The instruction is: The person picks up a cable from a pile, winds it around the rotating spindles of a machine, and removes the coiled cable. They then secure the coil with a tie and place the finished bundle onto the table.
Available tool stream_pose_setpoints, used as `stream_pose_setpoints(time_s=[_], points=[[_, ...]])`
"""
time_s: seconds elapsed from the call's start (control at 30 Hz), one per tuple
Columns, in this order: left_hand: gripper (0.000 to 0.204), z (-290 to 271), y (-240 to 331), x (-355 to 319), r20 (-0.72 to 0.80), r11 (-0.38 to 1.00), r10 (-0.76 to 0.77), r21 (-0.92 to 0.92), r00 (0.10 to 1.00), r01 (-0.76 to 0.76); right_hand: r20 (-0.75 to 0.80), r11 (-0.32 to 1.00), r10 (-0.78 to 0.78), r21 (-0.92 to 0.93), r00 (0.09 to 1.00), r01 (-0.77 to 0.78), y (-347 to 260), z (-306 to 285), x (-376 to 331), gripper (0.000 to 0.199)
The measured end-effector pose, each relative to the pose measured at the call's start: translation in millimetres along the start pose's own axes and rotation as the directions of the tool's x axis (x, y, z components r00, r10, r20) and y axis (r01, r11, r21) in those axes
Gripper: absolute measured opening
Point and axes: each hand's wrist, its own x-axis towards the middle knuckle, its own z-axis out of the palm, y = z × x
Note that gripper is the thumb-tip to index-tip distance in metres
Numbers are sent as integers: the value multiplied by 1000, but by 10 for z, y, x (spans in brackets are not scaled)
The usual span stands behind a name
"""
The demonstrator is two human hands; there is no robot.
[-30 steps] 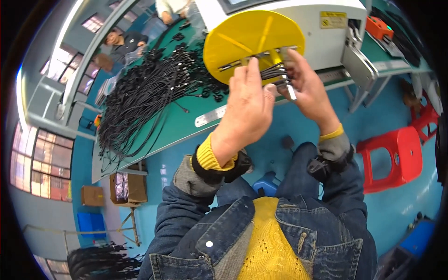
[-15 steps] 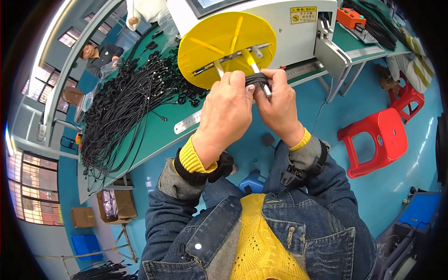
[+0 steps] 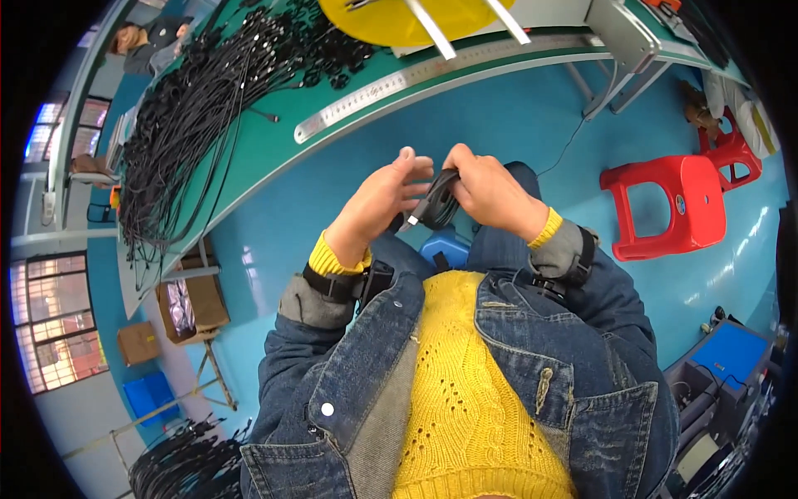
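- Head view, near left: black cables (image 3: 187, 457) hang in a bunch, and a cardboard box (image 3: 204, 308) stands below the table's left end.
- Far left, a heap of black cables (image 3: 195, 116) covers much of the green table (image 3: 262, 158), strands reaching its left end. A sleeve catching one of these could drag others off or tangle them.
- Left of centre, the left hand (image 3: 378, 200) has its fingers spread and appears to grip nothing. It is just beside the coil; whether a fingertip touches it, I cannot tell.
- Centre, the coil of black cable (image 3: 439, 204) is held up between the hands, in front of the body and nearer than the table. A pale connector end (image 3: 412, 220) points left and near. I see no tie around the loops, so they could spring apart if the grasp slackens; the end might also catch on the left hand's fingers.
- Right of centre, the right hand (image 3: 495, 191) grasps the coil and seems its only support; a slip here would likely drop it.
- Beyond, a steel ruler (image 3: 374, 90) lies along the table and two metal rods (image 3: 431, 29) jut from a yellow disc (image 3: 374, 29); loose loops swung far could hook them.
- Far right, a red stool (image 3: 702, 200) stands well apart.
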Motion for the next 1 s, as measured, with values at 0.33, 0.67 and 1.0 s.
stream_pose_setpoints(time_s=[0.33, 0.67, 1.0], points=[[38, -294, -328, -47, 304, 940, -332, 33, 893, 338, 341, 997, 65, -63, 938, -47, -53, 287, -13, 17], [42, -217, -605, -98, 350, 959, -266, 5, 898, 282, 402, 774, 297, 429, 866, -465, 25, 447, -174, 19], [39, -369, -822, -75, 489, 904, -296, -134, 821, 405, 391, 987, 138, -129, 910, -94, 4, 517, -162, 11]])
